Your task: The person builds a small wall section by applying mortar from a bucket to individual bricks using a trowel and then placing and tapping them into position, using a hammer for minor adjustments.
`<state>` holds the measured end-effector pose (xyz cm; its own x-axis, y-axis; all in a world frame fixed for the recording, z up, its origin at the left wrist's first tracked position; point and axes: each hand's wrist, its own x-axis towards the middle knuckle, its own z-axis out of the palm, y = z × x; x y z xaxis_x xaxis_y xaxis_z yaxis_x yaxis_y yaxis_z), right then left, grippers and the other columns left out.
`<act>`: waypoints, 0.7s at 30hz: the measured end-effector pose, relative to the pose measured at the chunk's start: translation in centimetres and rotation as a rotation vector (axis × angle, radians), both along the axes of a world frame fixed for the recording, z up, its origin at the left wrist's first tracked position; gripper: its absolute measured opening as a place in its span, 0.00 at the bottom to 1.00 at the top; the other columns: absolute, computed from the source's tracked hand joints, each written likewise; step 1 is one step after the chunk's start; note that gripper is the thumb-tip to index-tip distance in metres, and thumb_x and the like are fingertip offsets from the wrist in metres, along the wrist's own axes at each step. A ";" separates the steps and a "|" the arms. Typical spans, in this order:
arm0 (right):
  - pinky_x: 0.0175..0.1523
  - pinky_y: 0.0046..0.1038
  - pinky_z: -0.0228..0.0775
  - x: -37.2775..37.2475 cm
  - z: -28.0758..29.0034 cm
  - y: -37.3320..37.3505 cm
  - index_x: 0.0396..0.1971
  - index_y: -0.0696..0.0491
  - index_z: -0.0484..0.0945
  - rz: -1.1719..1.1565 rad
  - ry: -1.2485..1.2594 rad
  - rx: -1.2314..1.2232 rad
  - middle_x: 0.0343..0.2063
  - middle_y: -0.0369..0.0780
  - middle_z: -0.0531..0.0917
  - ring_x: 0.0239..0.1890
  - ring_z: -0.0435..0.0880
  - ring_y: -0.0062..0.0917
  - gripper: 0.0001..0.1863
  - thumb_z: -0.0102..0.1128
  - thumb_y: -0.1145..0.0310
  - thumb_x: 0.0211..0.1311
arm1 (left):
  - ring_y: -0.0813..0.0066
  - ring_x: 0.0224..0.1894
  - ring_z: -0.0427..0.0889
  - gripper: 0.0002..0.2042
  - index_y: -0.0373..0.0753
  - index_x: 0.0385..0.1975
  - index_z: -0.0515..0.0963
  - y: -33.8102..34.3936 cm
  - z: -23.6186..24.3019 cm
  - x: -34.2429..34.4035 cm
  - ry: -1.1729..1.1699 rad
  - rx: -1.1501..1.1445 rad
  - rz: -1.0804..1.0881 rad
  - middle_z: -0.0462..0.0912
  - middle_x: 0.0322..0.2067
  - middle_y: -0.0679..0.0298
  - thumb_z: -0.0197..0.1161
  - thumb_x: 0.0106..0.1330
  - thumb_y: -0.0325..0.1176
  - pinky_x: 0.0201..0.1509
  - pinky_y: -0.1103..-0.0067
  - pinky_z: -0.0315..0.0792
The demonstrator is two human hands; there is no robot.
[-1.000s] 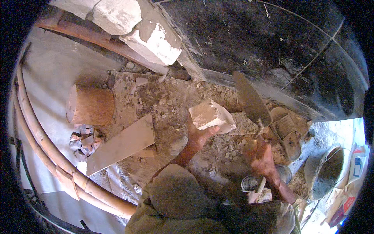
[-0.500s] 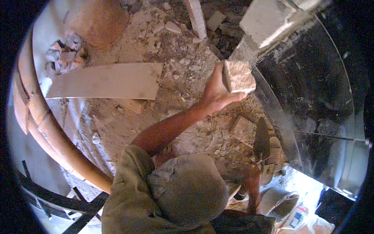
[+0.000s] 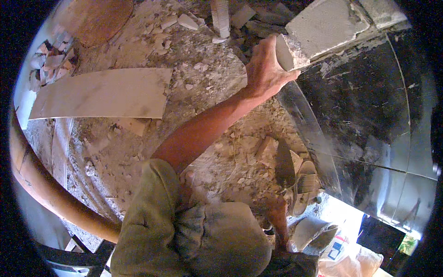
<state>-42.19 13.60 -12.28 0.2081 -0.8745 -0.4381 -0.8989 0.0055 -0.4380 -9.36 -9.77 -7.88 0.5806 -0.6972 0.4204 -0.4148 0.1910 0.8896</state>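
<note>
My left hand (image 3: 266, 69) is closed around a pale, rough brick (image 3: 285, 53), fingers behind it and thumb along the near side. The brick is up against the end of a row of pale blocks (image 3: 325, 27) above the black panels; whether it touches them I cannot tell. Lower down, my right hand (image 3: 277, 205) grips a trowel (image 3: 284, 165). The handle is mostly hidden in the hand, and the dark pointed blade is directed away from me, above rubble and near a sandalled foot (image 3: 305, 184).
Glossy black panels (image 3: 360, 106) line the right side. A pale flat board (image 3: 101, 94) lies on the rubble-strewn ground, with broken brick pieces (image 3: 53, 62) beyond it. A post (image 3: 220, 18) stands at the back. A plastic bag (image 3: 350, 258) sits at lower right.
My left hand has carried the brick away from me to the end of the block row. The trowel stays in my right hand. The whole view has shifted.
</note>
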 end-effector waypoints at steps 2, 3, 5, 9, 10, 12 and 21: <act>0.34 0.41 0.70 0.0 0.0 0.1 0.34 0.60 0.74 -0.013 -0.005 -0.002 0.28 0.51 0.81 0.30 0.80 0.46 0.16 0.62 0.62 0.57 | 0.50 0.51 0.71 0.42 0.37 0.55 0.62 -0.5 0.3 -0.5 -0.013 -0.017 0.035 0.71 0.47 0.52 0.77 0.37 0.39 0.51 0.59 0.70; 0.34 0.41 0.70 -0.1 0.0 0.2 0.34 0.60 0.74 -0.021 -0.007 -0.002 0.28 0.52 0.81 0.30 0.80 0.46 0.16 0.62 0.62 0.57 | 0.50 0.50 0.71 0.42 0.37 0.55 0.62 -0.7 0.3 -0.7 -0.024 -0.026 0.074 0.71 0.47 0.52 0.77 0.36 0.40 0.50 0.59 0.70; 0.34 0.41 0.70 -0.3 0.1 0.2 0.33 0.60 0.74 -0.037 -0.006 -0.003 0.27 0.52 0.81 0.30 0.80 0.45 0.16 0.62 0.62 0.57 | 0.50 0.50 0.71 0.43 0.37 0.55 0.62 -1.0 0.4 -1.0 -0.040 -0.053 0.096 0.71 0.47 0.52 0.77 0.36 0.40 0.50 0.59 0.70; 0.33 0.41 0.70 -0.3 0.2 0.4 0.32 0.61 0.73 -0.072 0.013 -0.002 0.27 0.52 0.81 0.29 0.80 0.45 0.16 0.61 0.62 0.58 | 0.50 0.50 0.71 0.43 0.37 0.55 0.62 -1.6 0.9 -1.0 -0.059 -0.071 0.120 0.72 0.46 0.52 0.77 0.35 0.40 0.50 0.58 0.70; 0.33 0.41 0.69 -0.3 0.1 0.6 0.31 0.61 0.73 -0.073 0.015 -0.004 0.26 0.53 0.80 0.29 0.80 0.45 0.16 0.61 0.62 0.58 | 0.50 0.50 0.71 0.43 0.37 0.55 0.62 -1.6 1.2 -1.1 -0.057 -0.069 0.120 0.72 0.46 0.52 0.77 0.35 0.40 0.50 0.58 0.70; 0.32 0.41 0.69 -1.2 -0.9 0.7 0.30 0.61 0.72 -0.008 0.010 -0.009 0.26 0.54 0.80 0.30 0.81 0.44 0.16 0.61 0.61 0.59 | 0.49 0.50 0.71 0.43 0.37 0.54 0.63 -1.3 1.7 -1.2 -0.021 -0.035 0.143 0.72 0.46 0.52 0.77 0.35 0.39 0.50 0.58 0.70; 0.34 0.41 0.70 -0.7 -1.3 1.4 0.31 0.59 0.74 0.065 -0.105 -0.004 0.25 0.49 0.81 0.27 0.81 0.42 0.16 0.61 0.59 0.56 | 0.50 0.51 0.71 0.40 0.37 0.52 0.64 -1.4 1.0 -0.6 0.005 -0.040 0.047 0.72 0.45 0.51 0.76 0.36 0.40 0.49 0.58 0.70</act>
<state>-42.87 15.02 -13.63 0.3095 -0.8591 -0.4076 -0.8463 -0.0534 -0.5300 -9.99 -11.17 -6.85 0.6146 -0.6516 0.4446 -0.4197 0.2071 0.8837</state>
